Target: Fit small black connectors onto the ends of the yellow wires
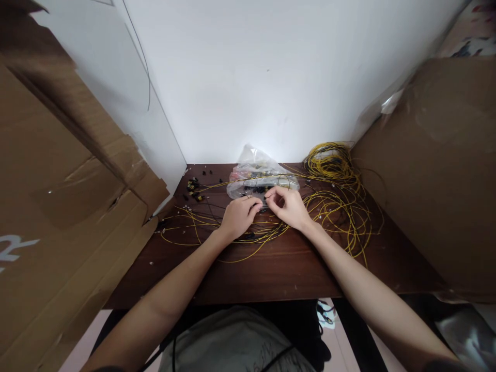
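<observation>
Near the middle of the dark wooden table (271,274), my left hand (241,214) has its thumb and fingers pinched together; what they hold is too small to make out. Just to its right, my right hand (287,205) makes a pinch with thumb and index finger, on something small and dark that I cannot identify. The two hands are close but apart. Right behind them lies a clear plastic bag (250,163) with small dark and yellow parts in it. Yellow and black wires (263,240) run beneath both hands.
Coiled yellow wires (329,163) lie at the back right, with looser loops (344,219) in front. Small black connectors (192,186) are scattered at the back left. Cardboard stands at the left (58,206) and right (426,181); a white wall (248,77) rises behind.
</observation>
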